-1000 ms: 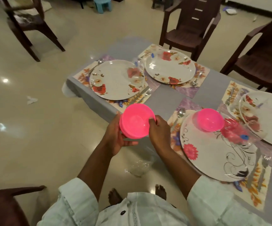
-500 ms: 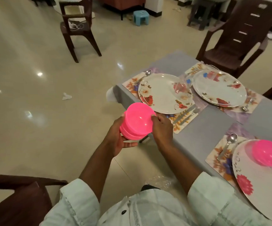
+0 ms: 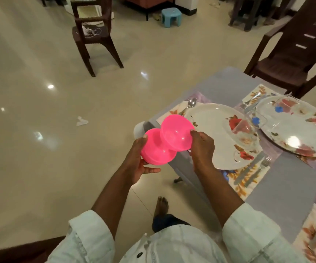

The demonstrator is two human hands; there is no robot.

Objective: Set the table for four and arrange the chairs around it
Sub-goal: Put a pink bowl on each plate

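We hold 2 pink round plastic bowls | R hand (image 3: 201, 147) pinches upper bowl (image 3: 177, 132) by rim, prob. to set on nearest white floral plate (image 3: 220, 136) | L hand (image 3: 139, 158) cups lower bowl (image 3: 156, 149), kept off grey table (image 3: 290, 186) as spare.

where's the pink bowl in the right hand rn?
Head view, centre: the translucent pink plastic bowl is held by the right hand off the grey table's near-left corner, beside the left hand's pink bowl stack.
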